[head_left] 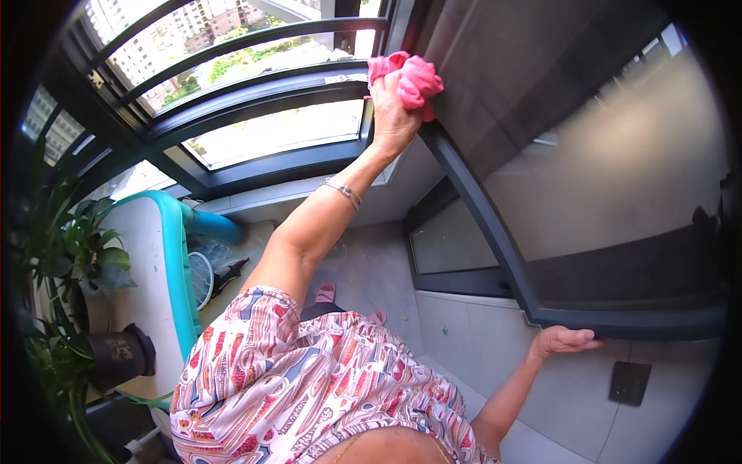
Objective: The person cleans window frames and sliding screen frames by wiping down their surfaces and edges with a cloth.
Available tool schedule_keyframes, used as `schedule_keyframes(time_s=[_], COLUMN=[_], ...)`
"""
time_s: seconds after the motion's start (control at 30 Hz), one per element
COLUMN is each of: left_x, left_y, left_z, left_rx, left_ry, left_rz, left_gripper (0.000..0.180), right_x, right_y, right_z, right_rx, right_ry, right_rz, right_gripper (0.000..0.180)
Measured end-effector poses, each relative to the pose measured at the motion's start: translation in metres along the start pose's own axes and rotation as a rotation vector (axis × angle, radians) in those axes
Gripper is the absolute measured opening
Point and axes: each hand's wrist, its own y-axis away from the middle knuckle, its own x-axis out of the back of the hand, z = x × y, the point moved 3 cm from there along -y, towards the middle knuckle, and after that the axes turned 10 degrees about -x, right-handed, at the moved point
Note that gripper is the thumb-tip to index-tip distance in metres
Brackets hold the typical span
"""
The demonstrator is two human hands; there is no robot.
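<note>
Gripping a bunched pink cloth (418,81), the left hand (396,116) reaches up and away from the body, its fingers curled into the fabric. The cloth is at the upper end of the dark frame (473,196) of a tilted glass panel (595,178), right beside the window opening. Lower down, the right hand (568,339) is at the underside of the panel's bottom rail, near its corner; its fingers lie together and point to the right, but I cannot tell whether they grip the rail or only support it. A silvery bracelet (342,191) circles the left wrist, and the person wears a patterned top (309,375). Beyond the left arm, dark horizontal bars (255,40) cross the window, with buildings and greenery outside. To the left, a pale worktop with a teal rim (171,255) stands near leafy plants (108,259) and a dark pot (120,358). A pale hoop (202,280) is just beside the rim. Below, a pink slipper (326,292) shows on the grey floor (352,251), and a dark square plate (629,383) sits on the tiled wall (568,394)
</note>
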Motion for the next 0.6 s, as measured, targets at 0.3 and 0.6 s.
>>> schedule_keyframes(time_s=[0.3,0.6], left_x=[0.014,0.034], left_y=[0.044,0.065], left_z=[0.051,0.107], left_rx=[0.176,0.26], left_ry=[0.228,0.647], left_rz=[-0.208,-0.213], left_gripper=[0.05,0.052], right_x=[-0.002,0.001], right_y=[-0.004,-0.007], right_z=[0.008,0.006], right_rx=[0.017,0.033], right_ry=[-0.028,-0.072], right_rz=[-0.031,-0.041], right_gripper=[0.054,0.056])
